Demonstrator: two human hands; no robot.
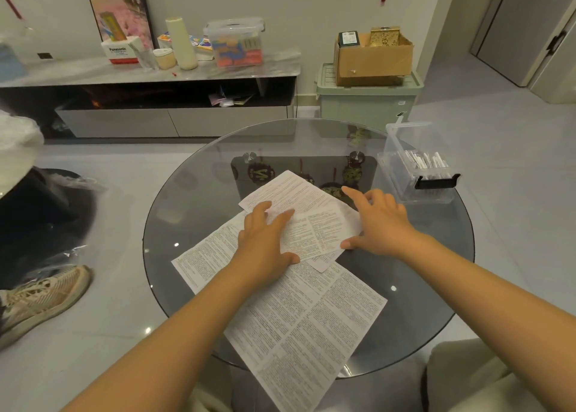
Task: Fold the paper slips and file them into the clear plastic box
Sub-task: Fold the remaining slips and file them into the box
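- White printed paper slips lie overlapping in the middle of the round glass bench (193,199); the top slip (314,227) sits under both hands, its long axis running from the near left up toward the far right.
- Left hand (265,240) lies flat on that slip's left part, fingers straight and pressing, nothing curled round the paper.
- Right hand (378,221) hovers or rests at the slip's right edge, fingers spread and relaxed, thumb touching the near right corner; whether the fingertips touch the sheet I cannot tell.
- Clear plastic box (417,168) stands open at the far right of the bench, well apart from the slips and beyond the right hand, with folded slips (427,161) already upright inside.
- My judgement: the fold comes next, and filing then falls to the right hand, since it is nearer the box.
- A larger sheet (314,318) reaches toward the person and overhangs the near rim; another sheet (290,190) pokes out on the far side.
- Smooth glass may let the paper slide while it is creased.
- Around: pale tiled floor, a low cabinet (174,99) against the wall, a green storage bin (367,103) bearing a cardboard box (374,59), and a sneaker (43,296) at the left.
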